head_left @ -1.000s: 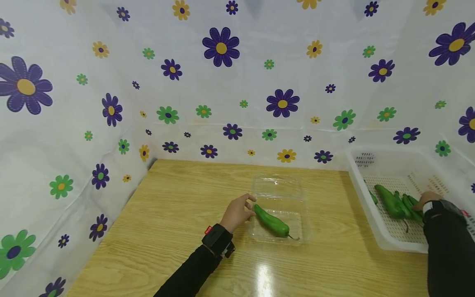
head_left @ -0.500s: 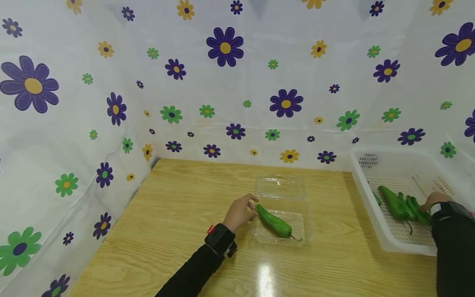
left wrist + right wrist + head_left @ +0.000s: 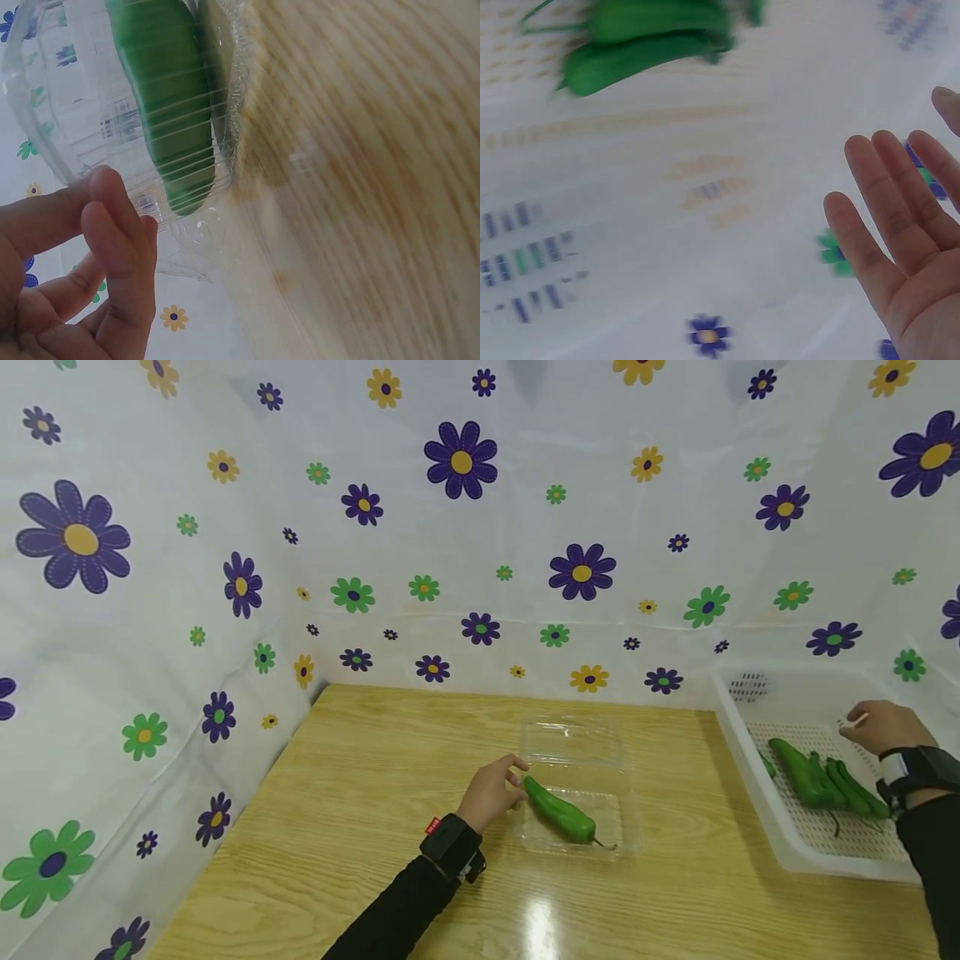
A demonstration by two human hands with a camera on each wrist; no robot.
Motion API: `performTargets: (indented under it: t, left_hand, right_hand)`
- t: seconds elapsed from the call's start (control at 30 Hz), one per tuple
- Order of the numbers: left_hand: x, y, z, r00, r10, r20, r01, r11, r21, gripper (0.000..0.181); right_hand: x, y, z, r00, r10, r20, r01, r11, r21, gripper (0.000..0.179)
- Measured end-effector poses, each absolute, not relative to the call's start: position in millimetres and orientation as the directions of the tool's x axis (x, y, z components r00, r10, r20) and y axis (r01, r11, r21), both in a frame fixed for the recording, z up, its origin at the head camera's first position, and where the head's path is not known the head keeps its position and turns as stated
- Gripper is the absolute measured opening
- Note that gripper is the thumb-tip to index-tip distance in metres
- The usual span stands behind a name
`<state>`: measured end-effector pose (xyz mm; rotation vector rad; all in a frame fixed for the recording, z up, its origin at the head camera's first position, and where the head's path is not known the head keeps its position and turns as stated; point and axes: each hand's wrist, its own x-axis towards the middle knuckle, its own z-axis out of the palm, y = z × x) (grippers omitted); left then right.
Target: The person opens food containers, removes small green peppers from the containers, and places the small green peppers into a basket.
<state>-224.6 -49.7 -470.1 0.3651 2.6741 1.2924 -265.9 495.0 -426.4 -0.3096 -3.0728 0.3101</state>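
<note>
A clear plastic clamshell box (image 3: 630, 802) stands on the table with its lid raised at the back. One long green pepper (image 3: 559, 814) lies inside it, stem toward the front right. My left hand (image 3: 491, 792) holds the box's left edge; in the left wrist view its thumb and fingertips meet at the clear rim. Over the white basket (image 3: 772, 835) at the right, my right hand (image 3: 889, 727) is raised with nothing in it. The right wrist view shows its fingers extended, apart from the green peppers (image 3: 637, 52) lying in the basket.
Wood-grain table (image 3: 390, 743) surrounds the box and reaches the basket. A white flower-print sheet (image 3: 420, 527) stands behind and along the left side. The basket's raised walls enclose several green peppers (image 3: 806, 777).
My right hand has let go of the green peppers and lifted up and back from them. The left hand stays at the box. The head view has shifted slightly.
</note>
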Motion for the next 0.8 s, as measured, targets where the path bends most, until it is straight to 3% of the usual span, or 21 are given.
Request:
performTargets:
  t: [0.03,0.1,0.17,0.27,0.53,0.8]
  left_hand:
    - [-225,-50,-470,-0.960,0.280,-0.029,0.151,0.599,0.786,0.037]
    - [-225,-49,-470,-0.960,0.280,-0.031,0.148,0.594,0.790,0.037]
    - [-225,-49,-470,-0.959,0.281,-0.031,0.147,0.590,0.794,0.037]
    - [-225,-50,-470,-0.959,0.280,-0.038,0.138,0.580,0.803,0.038]
    - [-226,-49,-473,-0.959,0.282,-0.036,0.144,0.592,0.793,0.037]
    - [-227,-49,-472,-0.961,0.274,-0.038,0.137,0.594,0.793,0.037]
  right_hand:
    - [-275,502,-433,-0.982,0.176,0.072,0.156,0.963,-0.218,0.063]
    - [-277,493,-424,-0.982,0.152,0.108,0.121,0.960,-0.252,0.065]
    - [-269,469,-408,-0.977,0.100,0.188,0.046,0.961,-0.274,0.061]
    - [-246,416,-366,-0.980,0.039,0.196,-0.022,0.954,-0.299,0.037]
    - [-223,335,-328,-0.939,-0.201,0.280,-0.283,0.915,-0.289,0.036]
    - [-208,261,-326,-0.847,-0.410,0.338,-0.493,0.844,-0.210,0.031]
